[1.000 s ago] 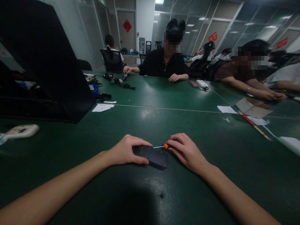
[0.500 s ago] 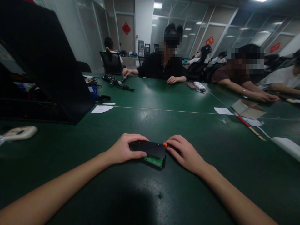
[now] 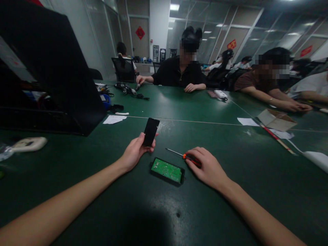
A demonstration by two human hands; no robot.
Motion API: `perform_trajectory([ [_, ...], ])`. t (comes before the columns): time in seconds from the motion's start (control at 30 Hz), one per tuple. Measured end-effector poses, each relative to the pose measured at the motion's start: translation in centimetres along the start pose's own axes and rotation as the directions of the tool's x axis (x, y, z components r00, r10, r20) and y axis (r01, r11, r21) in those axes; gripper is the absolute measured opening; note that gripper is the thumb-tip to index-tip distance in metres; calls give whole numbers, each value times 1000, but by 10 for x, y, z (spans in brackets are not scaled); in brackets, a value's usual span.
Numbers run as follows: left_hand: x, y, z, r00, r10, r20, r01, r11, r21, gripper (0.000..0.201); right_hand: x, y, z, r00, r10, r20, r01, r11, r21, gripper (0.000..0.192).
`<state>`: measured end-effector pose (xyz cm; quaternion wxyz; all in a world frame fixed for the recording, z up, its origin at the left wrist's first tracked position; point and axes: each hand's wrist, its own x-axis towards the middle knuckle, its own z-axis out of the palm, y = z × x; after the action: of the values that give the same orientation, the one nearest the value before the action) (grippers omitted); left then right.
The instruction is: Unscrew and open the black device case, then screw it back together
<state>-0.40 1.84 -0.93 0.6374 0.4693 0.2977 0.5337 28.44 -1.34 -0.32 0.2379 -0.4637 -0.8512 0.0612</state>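
Note:
A flat black cover [image 3: 151,131] is gripped by its lower end in my left hand [image 3: 134,152], tilted up above the table. Below it, on the green tabletop, lies a black casing [image 3: 167,179] with its top off. Inside the casing a green circuit board [image 3: 167,169] faces up. My right hand [image 3: 206,167] rests to the right of the casing, closed on a screwdriver [image 3: 192,159] with an orange and black handle. Its thin metal shaft points left, past the far side of the casing, without touching it.
A large black metal case [image 3: 84,102] stands at the left, near a white device [image 3: 30,144]. Paper sheets [image 3: 115,119], an open cardboard box [image 3: 276,119] and a red-and-yellow stick [image 3: 279,140] lie farther off. Across the table sits a person in black [image 3: 166,73] near cables [image 3: 125,89].
My left hand has lifted the black cover off the casing and up to the left, baring the circuit board. The screwdriver in my right hand now shows its shaft.

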Motion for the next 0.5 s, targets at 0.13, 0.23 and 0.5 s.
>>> perform_trajectory([
  [0.13,-2,2,4,1000,12,-8,-12,998,-61,39,0,-1,-1,1000,10,9,-10,1000,19,19],
  [0.23,-3,2,5,1000,9,0,-9,998,-63,34,0,-2,-2,1000,8,-2,-7,999,48,19],
  [0.5,2,8,4,995,-96,-27,91,982,-168,29,-5,-2,-7,978,-171,-119,183,978,101,35],
])
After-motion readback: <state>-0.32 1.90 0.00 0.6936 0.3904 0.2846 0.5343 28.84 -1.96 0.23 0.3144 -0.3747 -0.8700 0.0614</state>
